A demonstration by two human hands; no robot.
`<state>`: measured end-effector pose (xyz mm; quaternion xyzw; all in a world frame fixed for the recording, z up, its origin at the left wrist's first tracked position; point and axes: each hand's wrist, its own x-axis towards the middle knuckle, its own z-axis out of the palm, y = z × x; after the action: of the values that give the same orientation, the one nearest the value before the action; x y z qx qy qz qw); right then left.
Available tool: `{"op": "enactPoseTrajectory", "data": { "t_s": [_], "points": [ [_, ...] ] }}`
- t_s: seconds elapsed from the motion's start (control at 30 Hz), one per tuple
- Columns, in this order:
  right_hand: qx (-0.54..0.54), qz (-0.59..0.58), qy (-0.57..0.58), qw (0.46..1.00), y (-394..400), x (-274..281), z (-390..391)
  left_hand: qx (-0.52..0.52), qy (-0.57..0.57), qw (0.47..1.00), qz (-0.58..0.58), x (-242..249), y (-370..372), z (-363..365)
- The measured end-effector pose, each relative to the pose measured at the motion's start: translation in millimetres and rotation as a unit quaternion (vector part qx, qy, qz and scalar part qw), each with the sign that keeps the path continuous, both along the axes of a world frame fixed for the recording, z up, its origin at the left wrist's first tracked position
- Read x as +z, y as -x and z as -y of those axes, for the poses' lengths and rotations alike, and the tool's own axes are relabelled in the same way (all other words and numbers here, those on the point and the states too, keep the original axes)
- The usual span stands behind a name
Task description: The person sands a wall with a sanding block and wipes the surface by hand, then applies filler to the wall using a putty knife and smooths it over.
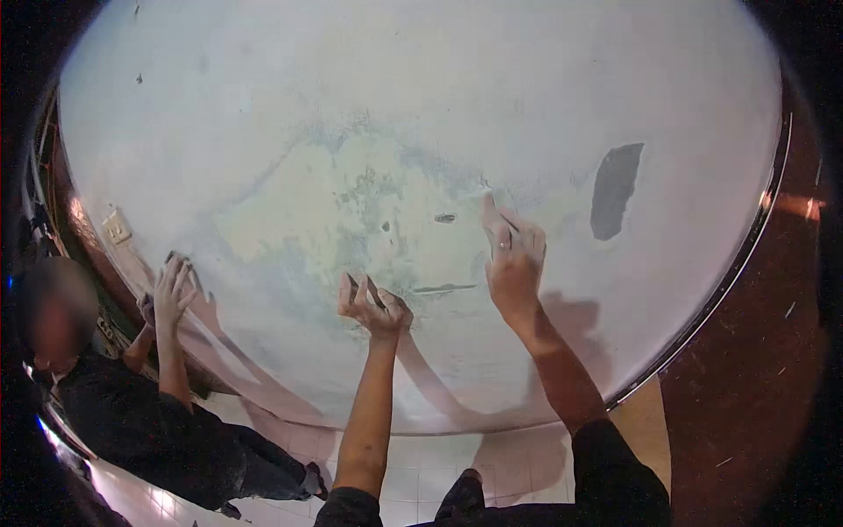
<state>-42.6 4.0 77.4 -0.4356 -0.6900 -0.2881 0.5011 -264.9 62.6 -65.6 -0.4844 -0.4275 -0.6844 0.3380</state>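
A pale wall (pixel 474 79) fills most of the head view, with a yellowish-green patched area (pixel 290 198) at its middle. My right hand (pixel 514 263) is up against the wall at the right end of this patch. Its index finger points upward to the surface, and the other fingers are curled in, a dark thin edge showing between them. Lower and to the left, my left hand (pixel 373 309) rests near the patch's bottom edge, fingers bent and closed. What either hand grips is too hidden to make out. Between them run a small dark hole (pixel 445 218) and a dark horizontal gouge (pixel 445 288).
A large grey bare patch (pixel 616 191) shows on the wall at right. At far left, another person (pixel 132 422) in dark clothes has both hands on the wall, below a wall socket (pixel 116 227). White floor tiles (pixel 404 479) lie below; a reddish-brown surface (pixel 746 378) borders the right.
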Motion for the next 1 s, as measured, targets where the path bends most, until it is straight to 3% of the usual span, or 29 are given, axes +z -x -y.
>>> {"op": "enactPoseTrajectory", "data": {
  "t_s": [0.1, 0.33, 0.5, 0.6, 0.73, 0.77, 0.87, 1.0],
  "points": [
    [-0.029, 0.007, -0.038, 0.999, 11, 43, -6, -0.004, 0.002, 1.0, 0.003, -4, 3, -2],
    [-0.024, -0.022, -0.022, 0.999, 2, -12, -1, -0.011, 0.012, 1.0, -0.009, -2, 1, 3],
    [-0.039, -0.037, -0.029, 0.998, 17, 39, -5, -0.019, 0.017, 1.0, -0.008, -2, 2, 4],
    [-0.017, 0.015, -0.058, 0.998, 1, -8, -22, -0.031, -0.01, 0.999, 0.014, -5, 1, -7],
    [-0.031, -0.009, -0.014, 0.999, 0, 24, -17, 0.01, 0.028, 0.999, -0.016, 3, 1, 4],
    [-0.015, -0.023, -0.056, 0.998, 9, 41, -12, 0.025, 0.042, 0.999, -0.024, 2, 4, 7],
    [-0.038, -0.03, -0.007, 0.999, 10, 25, -10, -0.01, 0.005, 1.0, -0.014, 3, 3, 2],
    [-0.025, -0.028, -0.064, 0.997, -3, -18, -20, 0.0, 0.003, 1.0, -0.007, 4, -1, 3]
  ]
}}
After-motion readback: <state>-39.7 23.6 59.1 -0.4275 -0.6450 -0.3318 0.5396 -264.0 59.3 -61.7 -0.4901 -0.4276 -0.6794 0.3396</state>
